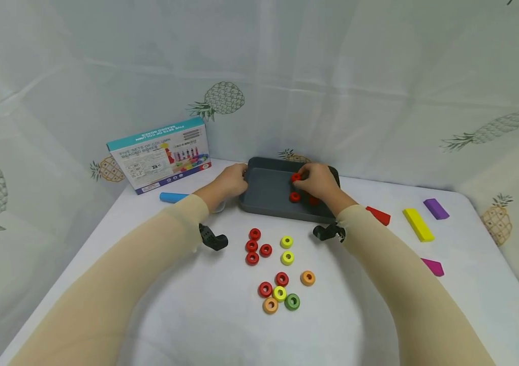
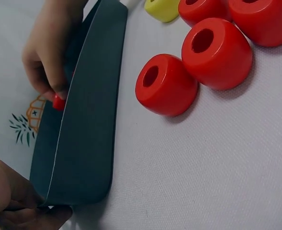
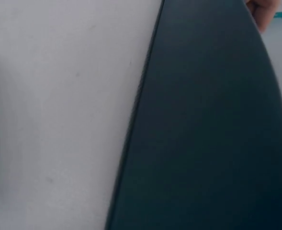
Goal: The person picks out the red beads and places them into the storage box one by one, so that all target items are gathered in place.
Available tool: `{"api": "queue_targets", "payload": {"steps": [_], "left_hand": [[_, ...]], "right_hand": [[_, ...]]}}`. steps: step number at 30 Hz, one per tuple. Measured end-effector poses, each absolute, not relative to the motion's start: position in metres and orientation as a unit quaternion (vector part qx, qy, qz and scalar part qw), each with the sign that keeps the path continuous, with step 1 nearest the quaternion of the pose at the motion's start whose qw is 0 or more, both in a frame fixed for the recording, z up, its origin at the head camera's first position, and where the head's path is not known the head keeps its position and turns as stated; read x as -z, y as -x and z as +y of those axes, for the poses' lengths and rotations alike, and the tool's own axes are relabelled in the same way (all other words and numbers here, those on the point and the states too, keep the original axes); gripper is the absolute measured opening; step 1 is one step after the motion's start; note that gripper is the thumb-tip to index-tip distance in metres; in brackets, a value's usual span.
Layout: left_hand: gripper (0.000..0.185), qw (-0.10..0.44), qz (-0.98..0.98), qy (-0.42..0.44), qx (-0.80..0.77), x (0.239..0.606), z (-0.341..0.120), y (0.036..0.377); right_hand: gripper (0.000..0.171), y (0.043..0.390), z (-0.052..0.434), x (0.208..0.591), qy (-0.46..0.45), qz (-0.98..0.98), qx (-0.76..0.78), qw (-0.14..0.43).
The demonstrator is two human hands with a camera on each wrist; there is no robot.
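1. The left hand [image 1: 229,179] grips the left rim of the grey tray [image 1: 266,195], fingers curled over its edge.
2. The right hand [image 1: 317,182] reaches over the tray, fingertips pinching a red bead [image 1: 295,177] above its floor.
3. Another red bead [image 1: 294,197] lies inside the tray.
4. More loose beads [image 1: 277,264] sit on the bench [image 1: 222,315], near the tray's front.
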State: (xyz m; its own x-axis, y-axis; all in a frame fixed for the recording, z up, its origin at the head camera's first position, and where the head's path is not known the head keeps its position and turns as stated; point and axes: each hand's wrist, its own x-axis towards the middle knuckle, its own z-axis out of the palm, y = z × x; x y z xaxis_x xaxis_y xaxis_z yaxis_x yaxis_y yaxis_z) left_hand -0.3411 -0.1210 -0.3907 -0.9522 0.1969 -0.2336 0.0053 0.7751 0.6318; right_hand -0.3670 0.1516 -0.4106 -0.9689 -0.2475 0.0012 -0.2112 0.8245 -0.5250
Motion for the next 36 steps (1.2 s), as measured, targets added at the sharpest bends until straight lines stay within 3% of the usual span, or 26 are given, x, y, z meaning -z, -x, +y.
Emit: {"api": "queue_targets", "payload": {"steps": [7,13,22,28,32,36], "left_hand": [[0.065,0.145,0.931,-0.052,-0.33,0.391,-0.121,0.34],[0.065,0.15,0.928,-0.046,-0.337,0.39,-0.12,0.339],[0.067,0.154,0.928,-0.048,-0.336,0.386,-0.122,0.339],[0.067,0.149,0.928,-0.051,-0.336,0.383,-0.123,0.337],[0.067,0.151,0.928,-0.049,-0.337,0.382,-0.121,0.334],[0.067,0.151,0.928,-0.047,-0.339,0.381,-0.12,0.332]], "right_hand": [[0.042,0.366,0.153,0.412,0.12,0.957,0.262,0.037],[0.043,0.346,0.157,0.39,0.138,0.941,0.308,0.017],[0.044,0.292,0.16,0.339,0.189,0.919,0.345,-0.017],[0.036,0.241,0.163,0.335,0.24,0.894,0.376,-0.037],[0.033,0.205,0.166,0.349,0.283,0.872,0.401,-0.013],[0.035,0.173,0.166,0.371,0.312,0.85,0.42,0.053]]}}
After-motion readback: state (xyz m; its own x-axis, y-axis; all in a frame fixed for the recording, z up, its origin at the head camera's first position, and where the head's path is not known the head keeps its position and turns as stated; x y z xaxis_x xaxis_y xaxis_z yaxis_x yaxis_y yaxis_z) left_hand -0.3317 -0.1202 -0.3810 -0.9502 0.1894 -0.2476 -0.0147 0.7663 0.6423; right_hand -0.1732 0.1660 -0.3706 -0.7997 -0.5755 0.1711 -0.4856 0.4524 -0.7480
